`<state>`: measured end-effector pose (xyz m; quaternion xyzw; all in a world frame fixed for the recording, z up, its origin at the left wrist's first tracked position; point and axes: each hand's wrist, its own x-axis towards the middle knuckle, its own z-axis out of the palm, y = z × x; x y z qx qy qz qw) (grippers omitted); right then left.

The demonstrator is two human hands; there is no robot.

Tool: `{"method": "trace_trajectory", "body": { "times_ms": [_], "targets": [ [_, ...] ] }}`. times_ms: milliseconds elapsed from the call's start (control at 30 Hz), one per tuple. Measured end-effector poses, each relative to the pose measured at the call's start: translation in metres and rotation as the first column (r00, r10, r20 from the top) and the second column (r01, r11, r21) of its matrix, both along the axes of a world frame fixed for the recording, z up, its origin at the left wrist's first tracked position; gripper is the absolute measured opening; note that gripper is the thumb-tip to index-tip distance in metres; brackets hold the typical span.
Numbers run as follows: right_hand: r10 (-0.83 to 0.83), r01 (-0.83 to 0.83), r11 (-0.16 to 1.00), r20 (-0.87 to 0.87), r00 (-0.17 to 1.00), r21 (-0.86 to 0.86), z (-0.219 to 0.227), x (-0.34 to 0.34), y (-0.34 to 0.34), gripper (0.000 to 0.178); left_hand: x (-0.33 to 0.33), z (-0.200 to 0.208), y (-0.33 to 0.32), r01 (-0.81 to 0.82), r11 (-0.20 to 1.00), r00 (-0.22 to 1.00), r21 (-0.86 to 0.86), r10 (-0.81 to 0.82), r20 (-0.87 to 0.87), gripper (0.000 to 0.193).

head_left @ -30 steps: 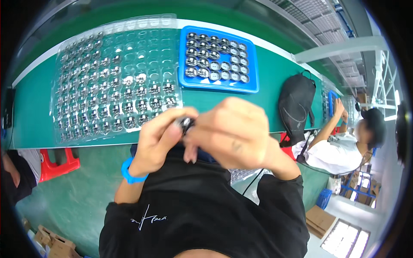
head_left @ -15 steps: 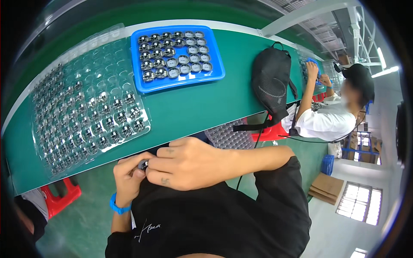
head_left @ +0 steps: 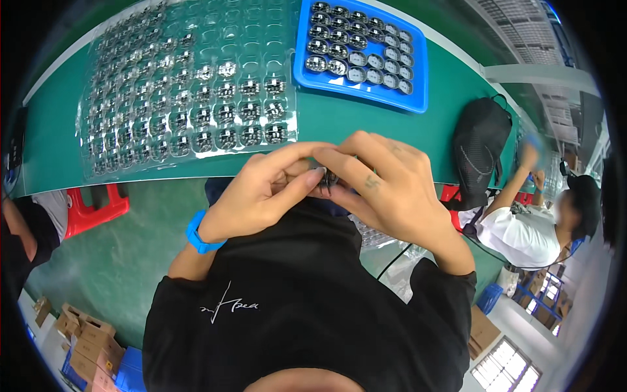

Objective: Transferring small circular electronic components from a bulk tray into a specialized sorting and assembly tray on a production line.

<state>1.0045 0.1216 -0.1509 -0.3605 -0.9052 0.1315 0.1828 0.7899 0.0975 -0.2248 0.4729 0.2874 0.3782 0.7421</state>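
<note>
In front of my body, at the near edge of the table, both hands are closed together on one small dark part with shiny metal on it (head_left: 328, 179). My left hand (head_left: 261, 193), below a blue wristband, presses its thumb against the part. From the other side, my right hand (head_left: 395, 183) pinches it with thumb and fingers. Most of the part is hidden behind the fingers. Beyond the hands lies a clear plastic blister tray (head_left: 208, 40) with rows of small shiny dark parts in its pockets. A blue tray (head_left: 418, 104) behind holds round pieces, some dark and shiny, others pale grey.
The green tabletop (head_left: 339, 124) curves across the view. A black backpack (head_left: 480, 140) lies at its right end. Farther right sits a co-worker in a white top (head_left: 516, 228). A red stool (head_left: 98, 212) stands at left, and cardboard boxes (head_left: 91, 346) are on the floor.
The view has shifted, so table and trays appear higher and more to the right. My hands have come up to the table edge and changed their hold, with the part still between them.
</note>
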Motion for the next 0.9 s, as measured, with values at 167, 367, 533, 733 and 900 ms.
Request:
{"method": "trace_trajectory", "body": {
  "times_ms": [167,367,533,733,900],
  "targets": [
    [0.068,-0.069,0.994,0.019,0.998,0.088,-0.005,0.008,0.007,0.051,-0.001,0.002,0.022,0.111,0.993,0.992,0.028,-0.110,-0.056,0.032],
    [0.008,-0.014,0.997,-0.071,0.997,-0.082,-0.008,0.011,0.021,0.044,0.009,0.002,0.038,0.078,0.997,0.992,-0.013,-0.079,-0.095,0.023],
    [-0.003,-0.035,0.972,-0.160,0.987,-0.233,-0.003,0.015,0.034,0.044,0.010,0.014,0.046,0.076,0.985,0.997,-0.153,-0.072,0.035,0.022],
    [0.057,-0.118,0.950,-0.212,0.976,-0.290,0.004,0.009,0.046,0.043,0.001,0.011,0.062,0.209,0.968,0.977,-0.139,-0.203,0.057,0.020],
    [0.093,-0.144,0.953,-0.196,0.976,-0.267,0.006,0.004,0.049,0.043,-0.002,0.021,0.062,0.220,0.963,0.975,-0.153,-0.219,0.022,0.016]
  ]
}}
